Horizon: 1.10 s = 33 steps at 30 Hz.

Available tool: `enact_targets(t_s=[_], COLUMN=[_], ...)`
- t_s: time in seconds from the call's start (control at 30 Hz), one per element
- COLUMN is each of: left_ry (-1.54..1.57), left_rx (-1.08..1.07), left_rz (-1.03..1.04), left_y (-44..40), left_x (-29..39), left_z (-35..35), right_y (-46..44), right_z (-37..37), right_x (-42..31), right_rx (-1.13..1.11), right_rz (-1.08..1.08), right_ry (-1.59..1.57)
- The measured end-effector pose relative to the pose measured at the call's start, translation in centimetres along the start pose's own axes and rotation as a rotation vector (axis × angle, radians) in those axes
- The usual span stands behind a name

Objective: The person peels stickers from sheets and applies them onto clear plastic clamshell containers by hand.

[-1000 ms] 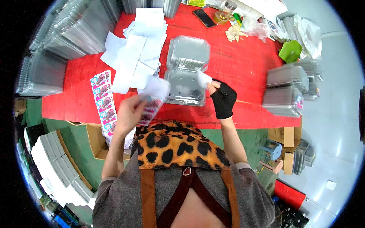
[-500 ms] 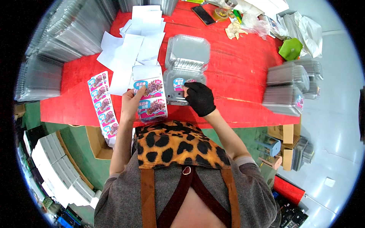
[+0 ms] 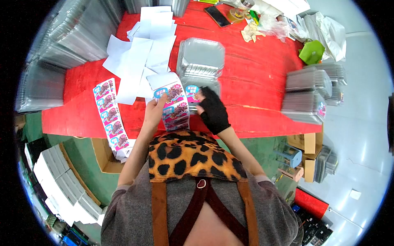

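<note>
My bare left hand (image 3: 155, 111) is closed on a strip of grape-picture labels (image 3: 176, 110), with the thumb on its printed face. The strip hangs down toward the apron and overlaps the left edge of a clear plastic clamshell box (image 3: 202, 57), which lies open on the red table. One label (image 3: 192, 93) sits on the near half of the box. My right hand (image 3: 213, 110), in a black fingerless glove, is beside that label, its thumb and fingertips at the label's right edge. Whether those fingers hold anything is hidden.
White paper sheets (image 3: 137, 61) lie left of the box, beside another label strip (image 3: 110, 117). Stacked clear boxes stand at the far left (image 3: 41, 88) and right (image 3: 303, 107). A phone (image 3: 217, 16), tape roll (image 3: 235, 15) and pale glove (image 3: 251, 32) lie at the back.
My right hand has gone from holding a white-backed piece right of the box to the label on it. My left hand has lifted the strip, now face up, and shifted right to the box edge.
</note>
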<state>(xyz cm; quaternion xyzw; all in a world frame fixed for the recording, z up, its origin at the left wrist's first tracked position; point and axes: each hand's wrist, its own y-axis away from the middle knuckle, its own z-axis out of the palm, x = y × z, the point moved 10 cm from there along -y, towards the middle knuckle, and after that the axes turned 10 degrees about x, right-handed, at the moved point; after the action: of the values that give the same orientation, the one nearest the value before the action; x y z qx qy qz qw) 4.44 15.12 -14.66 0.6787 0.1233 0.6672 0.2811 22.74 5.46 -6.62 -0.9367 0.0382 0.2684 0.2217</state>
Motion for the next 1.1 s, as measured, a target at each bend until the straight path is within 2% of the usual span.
enact_targets(t_s=[0.07, 0.1, 0.17, 0.27, 0.37, 0.47, 0.5, 0.57, 0.67, 0.77, 0.8, 0.87, 0.93, 0.97, 1.0, 1.07, 1.1], left_ry=[-0.080, -0.066, -0.037, -0.042, -0.042, 0.016, 0.052, 0.125, 0.507, 0.633, 0.656, 0.742, 0.564, 0.474, 0.605, 0.356, 0.284], left_rx=[-0.021, -0.030, -0.053, -0.080, -0.066, -0.031, 0.018, 0.114, -0.005, -0.047, -0.054, -0.119, -0.165, -0.188, -0.247, -0.146, -0.114], left_rz=[0.001, -0.001, -0.006, -0.009, 0.047, 0.076, 0.061, 0.030, -0.112, -0.169, -0.168, -0.205, 0.012, 0.114, -0.044, 0.086, 0.120], left_y=[0.5, 0.6, 0.9, 1.7, 2.0, 1.5, 1.1, 0.4, -0.1, -1.7, -1.3, 0.0, 0.3, 0.5, 0.7, 1.5, 1.7], left_x=[0.2, 0.1, 0.0, 0.7, 1.6, 2.1, 2.4, 3.4, 4.4, 3.9, 4.3, 5.1, 6.0, 6.4, 5.5, 5.5, 5.2], left_z=[0.4, 0.5, 0.8, 1.4, 1.4, 0.7, -0.1, -1.8, -2.0, -3.3, -3.4, -2.8, -2.5, -2.3, -1.4, -1.3, -1.4], right_y=[0.6, 2.1, 5.1, 6.7, 6.7, 6.0, 6.7, 6.7, 4.0, 2.4, 2.1, 2.7, 2.5, 2.7, 2.8, 2.8, 3.5], right_z=[-1.9, -3.1, -3.2, -2.9, -3.7, -4.9, -4.3, -0.7, 0.7, 2.9, 2.3, 1.5, 0.8, 0.6, 0.2, -1.6, -2.3], right_x=[2.8, 4.7, 8.3, 9.5, 9.4, 9.9, 11.0, 11.6, 9.6, 9.2, 9.3, 8.8, 8.2, 8.0, 7.2, 5.9, 7.2], right_rx=[0.144, 0.248, 0.219, 0.130, 0.213, 0.205, 0.152, 0.074, 0.008, -0.061, -0.041, 0.019, 0.022, 0.063, 0.105, 0.155, 0.156], right_rz=[0.205, 0.400, 0.475, 0.688, 0.594, 0.634, 0.848, 1.146, 1.177, 1.064, 0.934, 0.801, 0.615, 0.588, 0.561, 0.477, 0.548], right_ry=[0.110, -0.002, 0.136, -0.084, -0.147, -0.187, -0.388, -1.376, -1.626, -1.447, -1.242, -1.036, -0.861, -0.902, -0.943, -1.009, -0.969])
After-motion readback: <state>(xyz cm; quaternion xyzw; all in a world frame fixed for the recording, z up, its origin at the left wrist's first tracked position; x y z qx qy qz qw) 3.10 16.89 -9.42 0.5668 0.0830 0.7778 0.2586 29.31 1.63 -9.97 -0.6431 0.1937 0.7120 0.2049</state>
